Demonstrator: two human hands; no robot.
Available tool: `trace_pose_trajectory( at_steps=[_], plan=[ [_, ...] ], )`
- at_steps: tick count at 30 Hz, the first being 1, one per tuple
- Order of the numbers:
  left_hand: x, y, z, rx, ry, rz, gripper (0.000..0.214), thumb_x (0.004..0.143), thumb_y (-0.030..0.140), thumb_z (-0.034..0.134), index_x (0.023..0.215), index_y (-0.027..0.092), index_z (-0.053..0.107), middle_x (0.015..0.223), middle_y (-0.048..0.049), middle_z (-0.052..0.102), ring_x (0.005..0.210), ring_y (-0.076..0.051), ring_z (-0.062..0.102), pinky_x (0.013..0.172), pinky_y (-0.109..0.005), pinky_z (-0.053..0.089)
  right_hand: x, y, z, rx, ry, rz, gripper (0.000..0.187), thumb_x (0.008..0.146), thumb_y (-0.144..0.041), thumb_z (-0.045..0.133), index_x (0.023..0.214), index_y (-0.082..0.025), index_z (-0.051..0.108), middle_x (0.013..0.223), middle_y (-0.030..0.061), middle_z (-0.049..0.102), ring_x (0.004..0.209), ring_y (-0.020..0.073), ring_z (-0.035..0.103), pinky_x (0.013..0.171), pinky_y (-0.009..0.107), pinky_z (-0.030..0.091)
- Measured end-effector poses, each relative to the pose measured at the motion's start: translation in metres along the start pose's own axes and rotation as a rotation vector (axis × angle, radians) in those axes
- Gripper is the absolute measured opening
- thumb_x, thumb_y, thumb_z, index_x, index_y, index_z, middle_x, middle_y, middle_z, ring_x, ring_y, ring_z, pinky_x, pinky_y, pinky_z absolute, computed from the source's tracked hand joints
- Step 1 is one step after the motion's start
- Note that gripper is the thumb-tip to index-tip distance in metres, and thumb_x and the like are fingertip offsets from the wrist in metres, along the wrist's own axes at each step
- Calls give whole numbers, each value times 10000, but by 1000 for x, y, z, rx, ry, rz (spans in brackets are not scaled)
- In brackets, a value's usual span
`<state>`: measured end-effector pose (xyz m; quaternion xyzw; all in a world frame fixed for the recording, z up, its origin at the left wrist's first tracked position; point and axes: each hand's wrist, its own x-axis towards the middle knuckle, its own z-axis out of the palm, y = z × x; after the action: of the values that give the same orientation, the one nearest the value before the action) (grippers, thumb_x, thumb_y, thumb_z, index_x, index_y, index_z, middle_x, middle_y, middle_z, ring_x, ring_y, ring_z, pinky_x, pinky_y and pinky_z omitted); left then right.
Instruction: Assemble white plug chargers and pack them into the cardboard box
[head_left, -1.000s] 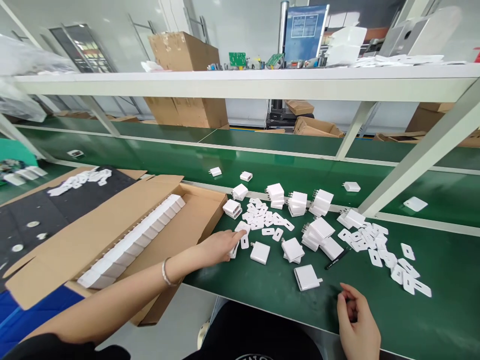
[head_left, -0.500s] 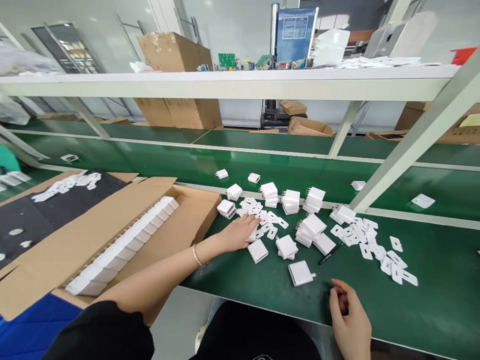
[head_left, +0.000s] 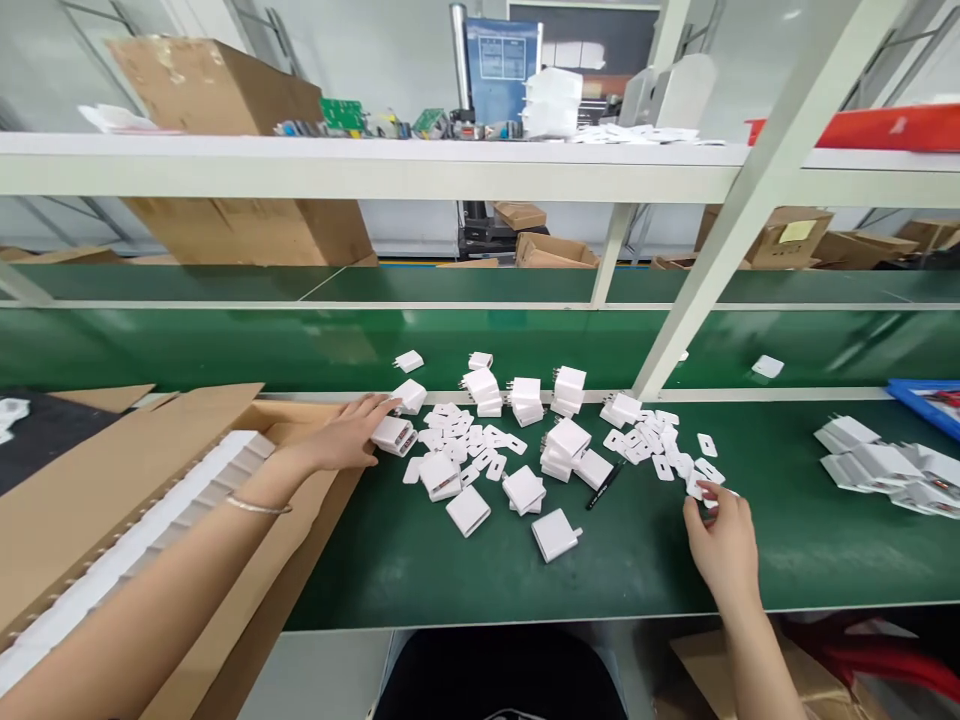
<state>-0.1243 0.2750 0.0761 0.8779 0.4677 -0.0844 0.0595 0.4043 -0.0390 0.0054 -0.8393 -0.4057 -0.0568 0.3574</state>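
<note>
My left hand (head_left: 346, 440) reaches over the open cardboard box's (head_left: 135, 460) corner, fingers stretched out. They lie on a white charger block (head_left: 395, 436), with the fingertips near another block (head_left: 411, 395). My right hand (head_left: 721, 545) is at the near right of the green bench (head_left: 450, 580), with its fingers pinched on a small flat white plate (head_left: 709, 494) at the edge of a scatter of such plates (head_left: 652, 445). More flat plates (head_left: 469, 440) and loose chargers (head_left: 556, 533) lie between my hands.
A row of white chargers (head_left: 142, 535) fills the box. Stacks of chargers (head_left: 525, 398) stand at the bench's back edge. A black pen (head_left: 604, 485) lies among the parts. A slanted white post (head_left: 720, 235) rises mid-right. Further chargers (head_left: 877, 462) and a blue tray (head_left: 930, 400) are at the right.
The view has swung to the right. My left hand moved from the flat plates back left to the charger by the box. My right hand moved forward and pinched a plate.
</note>
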Motion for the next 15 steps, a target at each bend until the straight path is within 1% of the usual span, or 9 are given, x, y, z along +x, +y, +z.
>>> trace_pose_trajectory(
  at_steps=[1, 2, 3, 4, 6, 8, 11, 13, 15],
  plan=[
    [4, 0, 2, 14, -12, 5, 1054, 754, 247, 717, 1723, 148, 314, 1787, -199, 329, 1684, -412, 245, 1360, -566, 243, 7, 2, -1, -61, 8, -42, 601, 953, -558, 502, 1282, -105, 721, 1242, 262, 673, 1036, 371, 651, 918, 566, 544],
    [7, 2, 3, 24, -26, 12, 1002, 745, 221, 708, 1689, 133, 382, 1746, -208, 404, 1665, -425, 281, 1347, -582, 256, 12, 3, -1, -113, 2, -95, 597, 972, -551, 497, 1315, -121, 729, 1339, 270, 656, 1178, 423, 617, 1003, 620, 502],
    [10, 3, 4, 35, -35, 17, 937, 744, 202, 700, 1645, 128, 453, 1689, -213, 487, 1635, -438, 330, 1327, -597, 282, 14, 3, 0, -155, -17, -155, 578, 999, -543, 484, 1342, -151, 734, 1434, 251, 637, 1301, 454, 566, 1073, 655, 455],
    [12, 5, 4, 46, -40, 19, 860, 748, 190, 691, 1589, 130, 524, 1619, -215, 564, 1597, -449, 384, 1300, -609, 311, 15, 2, 3, -187, -43, -217, 548, 1025, -535, 470, 1353, -189, 739, 1507, 210, 622, 1392, 460, 518, 1127, 668, 414],
    [17, 7, 2, 62, -38, 23, 697, 754, 184, 688, 1448, 146, 643, 1488, -212, 664, 1516, -462, 470, 1248, -622, 355, 10, -1, 10, -233, -86, -325, 494, 1062, -515, 449, 1336, -234, 749, 1568, 132, 617, 1487, 434, 469, 1203, 655, 357],
    [21, 9, 1, 65, -33, 33, 586, 752, 200, 710, 1337, 170, 695, 1435, -204, 693, 1473, -459, 508, 1237, -631, 348, 1, -3, 18, -264, -92, -386, 495, 1086, -507, 415, 1314, -216, 745, 1543, 125, 645, 1503, 423, 472, 1237, 648, 322],
    [24, 11, 1, 50, -30, 50, 572, 761, 221, 727, 1331, 206, 677, 1453, -185, 686, 1468, -434, 521, 1264, -660, 288, -17, -2, 28, -280, -68, -417, 552, 1117, -537, 339, 1304, -178, 715, 1448, 153, 701, 1419, 429, 555, 1199, 666, 344],
    [23, 15, 3, 38, -27, 63, 495, 796, 225, 702, 1290, 217, 678, 1412, -165, 707, 1434, -411, 557, 1276, -699, 238, -28, -2, 31, -272, -60, -433, 563, 1132, -563, 304, 1274, -183, 694, 1402, 153, 722, 1333, 398, 627, 1172, 646, 373],
    [19, 22, 4, 31, -18, 83, 354, 818, 230, 688, 1171, 208, 694, 1321, -145, 737, 1381, -395, 596, 1289, -722, 183, -39, -3, 30, -249, -42, -465, 536, 1146, -569, 300, 1222, -191, 672, 1367, 148, 733, 1222, 347, 693, 1149, 600, 400]
  ],
)
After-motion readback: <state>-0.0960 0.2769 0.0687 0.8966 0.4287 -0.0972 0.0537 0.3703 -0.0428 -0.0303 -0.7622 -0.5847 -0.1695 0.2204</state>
